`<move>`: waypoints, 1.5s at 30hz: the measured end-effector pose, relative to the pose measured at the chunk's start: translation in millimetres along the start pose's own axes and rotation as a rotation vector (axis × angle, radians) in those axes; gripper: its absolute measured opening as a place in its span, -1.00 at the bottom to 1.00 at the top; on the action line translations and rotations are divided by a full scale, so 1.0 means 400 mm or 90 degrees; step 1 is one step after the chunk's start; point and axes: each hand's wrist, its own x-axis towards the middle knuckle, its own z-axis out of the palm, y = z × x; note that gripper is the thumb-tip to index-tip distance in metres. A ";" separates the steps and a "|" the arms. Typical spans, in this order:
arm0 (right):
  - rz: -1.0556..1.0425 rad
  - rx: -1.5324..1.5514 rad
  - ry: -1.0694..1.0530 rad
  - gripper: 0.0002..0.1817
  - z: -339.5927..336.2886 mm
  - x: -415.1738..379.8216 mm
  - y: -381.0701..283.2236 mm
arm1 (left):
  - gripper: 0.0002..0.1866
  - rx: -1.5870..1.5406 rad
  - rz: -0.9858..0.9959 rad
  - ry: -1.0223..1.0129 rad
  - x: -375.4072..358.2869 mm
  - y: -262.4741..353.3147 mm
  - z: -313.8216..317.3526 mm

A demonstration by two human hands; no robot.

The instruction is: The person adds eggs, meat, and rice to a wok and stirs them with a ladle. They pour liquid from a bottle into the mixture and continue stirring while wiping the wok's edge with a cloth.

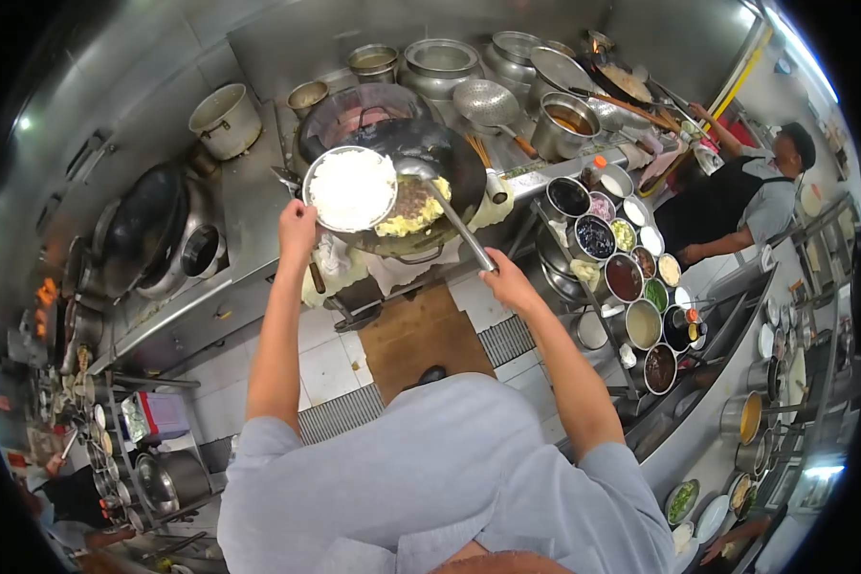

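1. While white rice (352, 185) fills a round metal bowl (356, 230) to near its rim, a cook's left hand (299, 228) grips it by the near left edge, fingers closed narrow.
2. The right hand (509, 279), also closed, clasps the end of a long-handled metal ladle (467, 232), its head in a black wok (467, 163).
3. Yellow egg (404, 226) and crumbled brown food (413, 202) lie in the wok, just right of the bowl, which is held above its left side.
4. Behind the wok, metal pots line the steel tabletop (247, 196), near a perforated strainer (485, 102) and a pot of brown liquid (571, 118).
5. Round containers (624, 276) of sauces, chopped greens and other ingredients crowd a rack to the right; a light-colored pot (225, 122) sits at far left.
6. At upper right, a person (761, 191) in a dark cap and black apron stands beside a pan (622, 82) of food, one arm stretched toward the cooking area.
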 end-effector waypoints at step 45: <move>-0.008 -0.087 -0.141 -0.38 -0.041 -0.089 -0.202 | -0.78 0.369 0.250 0.264 0.311 0.017 -0.097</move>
